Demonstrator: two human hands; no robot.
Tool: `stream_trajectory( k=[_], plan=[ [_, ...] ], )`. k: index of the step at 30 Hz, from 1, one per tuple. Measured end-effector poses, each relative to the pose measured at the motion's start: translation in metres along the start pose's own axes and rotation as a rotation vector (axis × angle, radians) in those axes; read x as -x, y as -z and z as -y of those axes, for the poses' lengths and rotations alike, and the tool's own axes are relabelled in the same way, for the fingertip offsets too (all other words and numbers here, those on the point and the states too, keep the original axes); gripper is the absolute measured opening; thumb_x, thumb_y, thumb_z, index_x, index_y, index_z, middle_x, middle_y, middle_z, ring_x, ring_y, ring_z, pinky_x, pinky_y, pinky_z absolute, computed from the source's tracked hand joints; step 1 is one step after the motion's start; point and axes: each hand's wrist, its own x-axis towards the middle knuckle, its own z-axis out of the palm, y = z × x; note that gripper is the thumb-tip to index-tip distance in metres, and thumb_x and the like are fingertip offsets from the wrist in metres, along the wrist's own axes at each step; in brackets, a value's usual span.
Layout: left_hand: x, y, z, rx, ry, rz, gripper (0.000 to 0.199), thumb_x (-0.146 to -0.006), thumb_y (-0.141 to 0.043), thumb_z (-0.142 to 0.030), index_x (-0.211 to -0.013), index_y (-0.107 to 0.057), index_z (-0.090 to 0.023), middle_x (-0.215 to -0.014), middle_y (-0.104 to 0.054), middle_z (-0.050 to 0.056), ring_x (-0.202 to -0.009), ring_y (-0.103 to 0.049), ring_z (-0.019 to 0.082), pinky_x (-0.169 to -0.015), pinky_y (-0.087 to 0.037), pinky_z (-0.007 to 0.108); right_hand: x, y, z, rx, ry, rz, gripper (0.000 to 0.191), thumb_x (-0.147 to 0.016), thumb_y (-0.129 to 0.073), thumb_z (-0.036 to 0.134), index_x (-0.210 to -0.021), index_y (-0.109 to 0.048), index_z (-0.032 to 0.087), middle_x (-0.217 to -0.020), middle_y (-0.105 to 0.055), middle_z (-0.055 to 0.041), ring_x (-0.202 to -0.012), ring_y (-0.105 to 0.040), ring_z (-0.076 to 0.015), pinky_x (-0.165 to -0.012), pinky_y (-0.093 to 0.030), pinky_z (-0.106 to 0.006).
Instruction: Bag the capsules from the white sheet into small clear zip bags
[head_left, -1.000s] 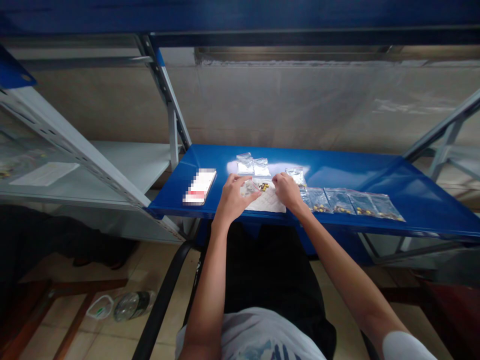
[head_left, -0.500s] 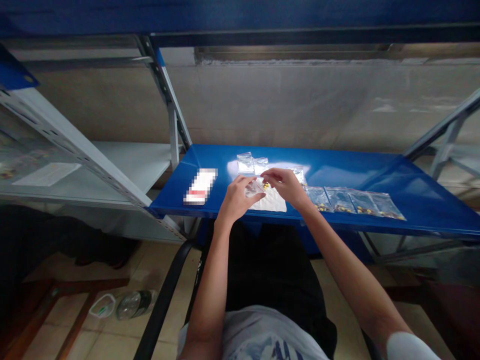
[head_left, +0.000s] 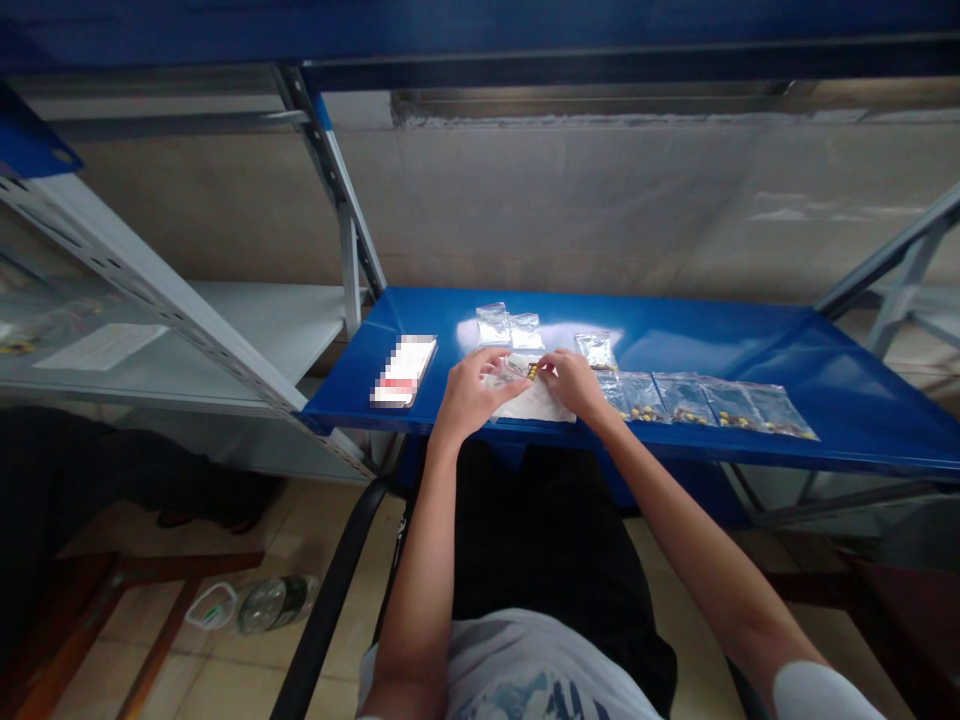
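My left hand (head_left: pixel 474 396) is closed on a small clear plastic bag (head_left: pixel 513 374), thumb and fingers on either side of it. Below that bag lies a white sheet (head_left: pixel 536 404), paper or cloth, on the blue shelf. A small heap of yellow and dark pieces (head_left: pixel 533 371) shows between my hands. My right hand (head_left: pixel 574 384) reaches down to these pieces with its fingers drawn together; its fingertips are partly hidden, and whatever they pinch is too small to make out.
Several filled clear bags (head_left: pixel 686 400) lie in a row to the right on the blue shelf (head_left: pixel 757 340). Behind my right hand is another bag (head_left: pixel 595 348); two flat bags (head_left: pixel 493 326) lie behind my left. A phone-like object (head_left: pixel 405 370), blurred out, is at left.
My right hand has come down from above the bag to the pieces on the white sheet, uncovering the bag behind it. My left hand has kept its hold and shifted slightly.
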Motion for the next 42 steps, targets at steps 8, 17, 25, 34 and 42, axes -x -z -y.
stream_trajectory(
  k=[8, 17, 25, 34, 42],
  plan=[
    [0.001, 0.004, 0.0, 0.051, 0.088, 0.045, 0.046, -0.077, -0.086, -0.045, -0.115, -0.074, -0.022, -0.106, -0.077, 0.007, -0.093, -0.074, 0.024, -0.074, -0.058, 0.031, -0.001, 0.002, -0.002, 0.018, 0.03, -0.022, 0.023, -0.099, -0.053, 0.016, -0.099, -0.077, 0.015, -0.105, -0.073, -0.0139, -0.098, -0.066, -0.0249, -0.087, -0.045, -0.032],
    [0.001, 0.003, -0.006, 0.011, 0.11, 0.077, 0.047, -0.078, -0.085, -0.047, -0.114, -0.074, -0.02, -0.107, -0.078, 0.008, -0.093, -0.073, 0.023, -0.081, -0.058, 0.032, 0.001, 0.032, 0.022, -0.63, 0.13, -0.111, 0.019, -0.091, -0.067, 0.034, -0.089, -0.075, 0.018, -0.083, -0.075, -0.0056, -0.076, -0.065, -0.0194, -0.075, -0.049, -0.032],
    [0.0, -0.002, 0.002, 0.01, 0.067, 0.108, 0.047, -0.08, -0.084, -0.047, -0.118, -0.074, -0.02, -0.11, -0.079, 0.007, -0.097, -0.073, 0.023, -0.086, -0.057, 0.034, 0.004, 0.048, 0.039, -0.795, 0.245, 0.046, 0.026, -0.091, -0.069, 0.043, -0.09, -0.079, 0.019, -0.089, -0.078, -0.0059, -0.084, -0.068, -0.0209, -0.078, -0.051, -0.033],
    [0.001, 0.003, 0.0, -0.007, 0.103, 0.083, 0.052, -0.079, -0.084, -0.052, -0.118, -0.074, -0.02, -0.107, -0.078, 0.007, -0.094, -0.073, 0.023, -0.079, -0.056, 0.032, -0.008, 0.012, -0.001, -0.19, 0.038, -0.059, 0.016, -0.088, -0.067, 0.012, -0.095, -0.08, 0.017, -0.087, -0.076, -0.0078, -0.077, -0.065, -0.0201, -0.078, -0.046, -0.032],
    [0.001, 0.005, -0.002, -0.021, 0.104, 0.077, 0.049, -0.08, -0.083, -0.05, -0.117, -0.074, -0.019, -0.103, -0.078, 0.007, -0.091, -0.073, 0.022, -0.078, -0.056, 0.03, -0.005, 0.004, 0.0, 0.051, 0.059, 0.045, 0.022, -0.095, -0.064, 0.012, -0.106, -0.081, 0.02, -0.097, -0.072, -0.01, -0.089, -0.066, -0.023, -0.079, -0.043, -0.03]
  ],
)
